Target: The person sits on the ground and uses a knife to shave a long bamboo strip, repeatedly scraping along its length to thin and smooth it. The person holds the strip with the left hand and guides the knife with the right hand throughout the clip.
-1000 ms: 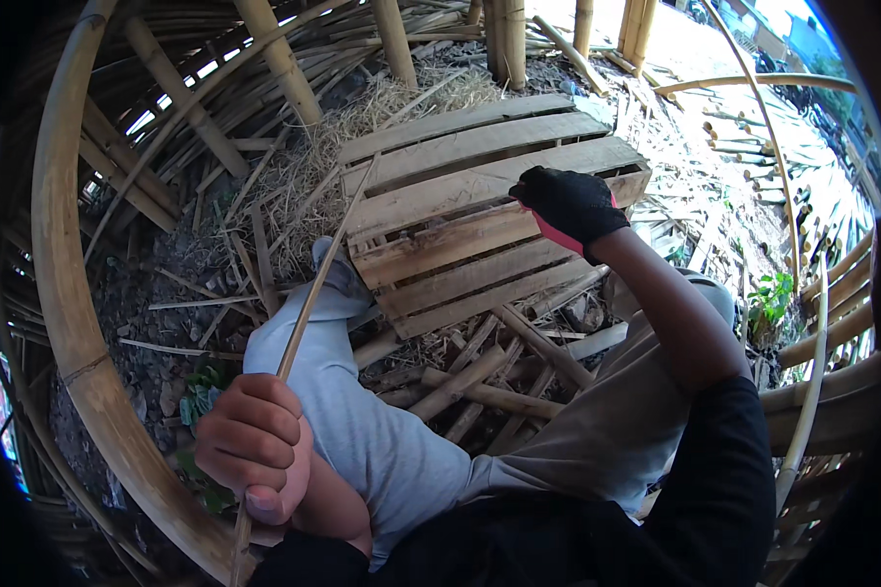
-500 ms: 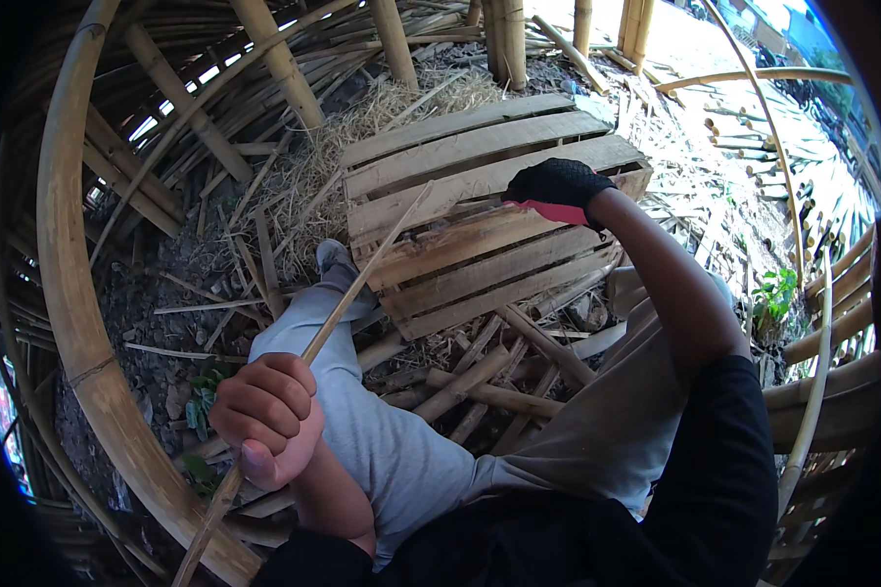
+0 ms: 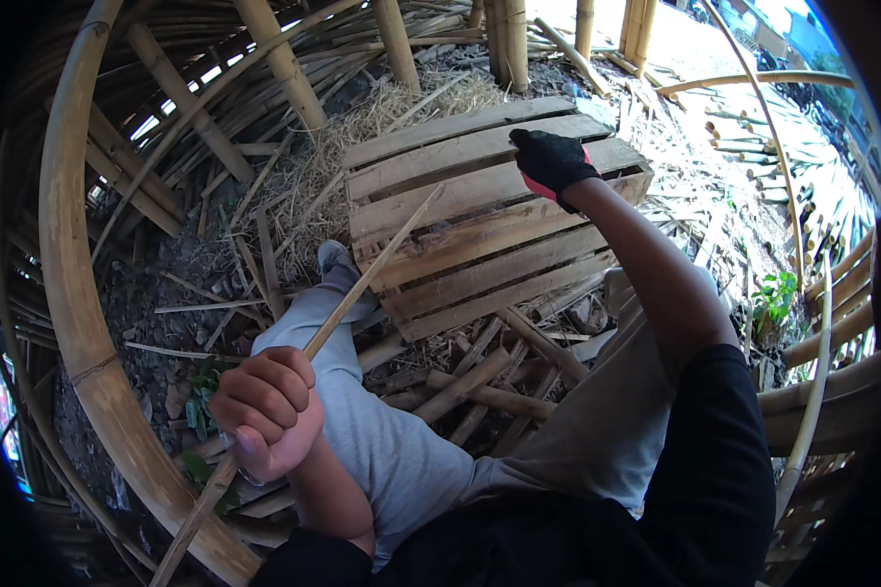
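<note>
My bare left hand (image 3: 267,413) is wrapped in a fist round a long, thin bamboo strip (image 3: 367,279). The strip slants from the lower left up to a pointed tip over a slatted wooden crate (image 3: 489,235). Above the crate's far right slats is my right hand (image 3: 550,164), in a black glove with a pink-red palm side. Its fingers are curled closed, and whatever they may hold is hidden. Between the strip's tip and the right hand there is a gap.
A thick curved bamboo pole (image 3: 69,323) runs along my left. Upright bamboo posts (image 3: 282,64) stand at the back. Dry shavings (image 3: 303,186) lie left of the crate, and cut bamboo pieces (image 3: 480,391) lie between my legs. A bamboo railing (image 3: 827,391) is at right.
My right hand has moved farther away and a little left over the crate, turning at the wrist. The strip has shifted slightly in angle, still in my left fist.
</note>
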### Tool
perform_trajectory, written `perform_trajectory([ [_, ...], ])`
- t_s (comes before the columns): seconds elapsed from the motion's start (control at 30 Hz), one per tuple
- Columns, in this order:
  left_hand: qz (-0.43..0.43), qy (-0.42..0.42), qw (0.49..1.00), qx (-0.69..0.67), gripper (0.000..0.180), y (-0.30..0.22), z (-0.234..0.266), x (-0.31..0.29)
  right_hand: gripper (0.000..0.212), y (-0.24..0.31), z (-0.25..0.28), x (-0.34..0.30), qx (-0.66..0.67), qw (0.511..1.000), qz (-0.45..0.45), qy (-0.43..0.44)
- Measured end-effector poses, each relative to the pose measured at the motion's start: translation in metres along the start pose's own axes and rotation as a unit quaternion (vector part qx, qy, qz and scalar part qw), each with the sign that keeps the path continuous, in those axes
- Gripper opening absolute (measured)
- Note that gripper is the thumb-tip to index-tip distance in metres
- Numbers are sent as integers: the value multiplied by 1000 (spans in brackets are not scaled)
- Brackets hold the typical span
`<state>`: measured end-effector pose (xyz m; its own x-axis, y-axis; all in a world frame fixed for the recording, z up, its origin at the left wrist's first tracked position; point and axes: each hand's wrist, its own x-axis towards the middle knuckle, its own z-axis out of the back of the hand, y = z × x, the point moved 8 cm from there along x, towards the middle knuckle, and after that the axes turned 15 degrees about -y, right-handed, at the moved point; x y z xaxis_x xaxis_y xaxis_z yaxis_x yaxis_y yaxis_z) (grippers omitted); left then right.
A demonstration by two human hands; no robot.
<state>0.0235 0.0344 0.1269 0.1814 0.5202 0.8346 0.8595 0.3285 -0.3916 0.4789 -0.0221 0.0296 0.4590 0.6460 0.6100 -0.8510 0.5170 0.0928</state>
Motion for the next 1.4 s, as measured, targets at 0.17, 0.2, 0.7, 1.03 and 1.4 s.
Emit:
perform_trajectory([
  [0.17,-5,6,1000,10,62,2,-1,-1,38,58,-27,2,-13,988,146,44],
  [0.2,-5,6,1000,14,62,2,-1,0,38,66,-33,4,-7,985,162,56],
  [0.7,-5,15,1000,10,59,4,0,-1,26,48,-41,63,-4,988,-60,-139],
  [1.03,7,6,1000,25,59,8,5,0,28,94,-33,32,153,983,-97,2],
  [1.4,7,12,999,38,54,22,1,-5,23,212,57,-68,344,923,173,22],
])
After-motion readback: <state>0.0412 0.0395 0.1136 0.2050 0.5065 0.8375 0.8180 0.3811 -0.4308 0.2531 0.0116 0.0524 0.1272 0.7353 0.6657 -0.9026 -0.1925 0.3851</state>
